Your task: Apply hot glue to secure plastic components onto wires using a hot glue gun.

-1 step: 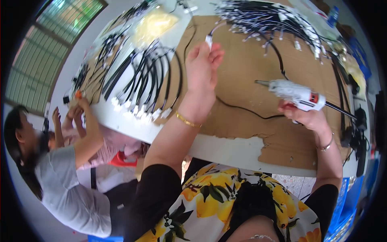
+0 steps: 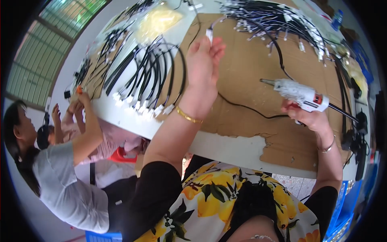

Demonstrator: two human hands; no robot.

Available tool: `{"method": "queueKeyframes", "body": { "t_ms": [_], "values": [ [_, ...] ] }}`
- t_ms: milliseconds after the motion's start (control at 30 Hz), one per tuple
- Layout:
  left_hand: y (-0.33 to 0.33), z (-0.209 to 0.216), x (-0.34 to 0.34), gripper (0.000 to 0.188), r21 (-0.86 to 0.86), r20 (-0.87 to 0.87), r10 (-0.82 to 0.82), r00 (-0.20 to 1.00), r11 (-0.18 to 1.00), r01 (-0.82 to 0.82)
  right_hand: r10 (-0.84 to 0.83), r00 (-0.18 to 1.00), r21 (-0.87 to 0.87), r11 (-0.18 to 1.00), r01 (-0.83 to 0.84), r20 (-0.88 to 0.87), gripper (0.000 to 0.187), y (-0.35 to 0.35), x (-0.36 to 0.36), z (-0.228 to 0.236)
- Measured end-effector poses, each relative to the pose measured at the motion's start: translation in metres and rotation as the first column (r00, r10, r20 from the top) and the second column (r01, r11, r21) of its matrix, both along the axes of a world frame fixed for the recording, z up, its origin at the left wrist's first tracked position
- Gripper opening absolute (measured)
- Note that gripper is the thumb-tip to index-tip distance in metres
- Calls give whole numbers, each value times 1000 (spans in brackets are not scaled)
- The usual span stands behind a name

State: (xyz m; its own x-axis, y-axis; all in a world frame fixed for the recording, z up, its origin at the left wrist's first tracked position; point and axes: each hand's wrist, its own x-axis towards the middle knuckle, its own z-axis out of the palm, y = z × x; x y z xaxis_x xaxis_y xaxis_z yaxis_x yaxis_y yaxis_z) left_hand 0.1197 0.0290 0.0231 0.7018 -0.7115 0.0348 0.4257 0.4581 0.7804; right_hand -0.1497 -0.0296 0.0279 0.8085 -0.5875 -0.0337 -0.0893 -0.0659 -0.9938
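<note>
My left hand [image 2: 205,58] is closed in a pinch on a white cable connector [image 2: 209,34], above the far part of a cardboard sheet [image 2: 242,72]. A thin lead runs up from the connector toward the heap of cables [image 2: 278,20] at the back. Wrapped round the grip of a white hot glue gun [image 2: 300,93], my right hand [image 2: 304,115] holds it over the right side of the cardboard. The gun's dark nozzle [image 2: 267,82] points left, apart from the connector. From the gun's rear, a black cord leads to the right.
Left of the cardboard, black cables with white connectors [image 2: 141,105] lie in a row on the white table [image 2: 225,147]. Behind them is a yellowish plastic bag [image 2: 159,24]. Black adapters [image 2: 356,131] line the right edge. At the left, a co-worker in grey [image 2: 72,189] handles something orange.
</note>
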Motion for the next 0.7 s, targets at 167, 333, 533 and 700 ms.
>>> {"method": "queueKeyframes", "body": {
  "t_ms": [167,333,533,700],
  "values": [
    [9,43,55,20,-193,141,126,982,976,-98,10,999,-65,998,-12,-32,24,0,10,3],
    [48,94,105,21,-198,339,313,887,946,-258,-36,999,-93,995,37,16,22,6,12,3],
    [97,81,125,14,-208,523,527,670,841,-499,15,998,-117,993,-23,-67,27,-3,7,-3],
    [139,26,116,13,-167,752,540,379,711,-683,4,998,-120,993,-11,-63,26,0,9,-5]
  ]
}}
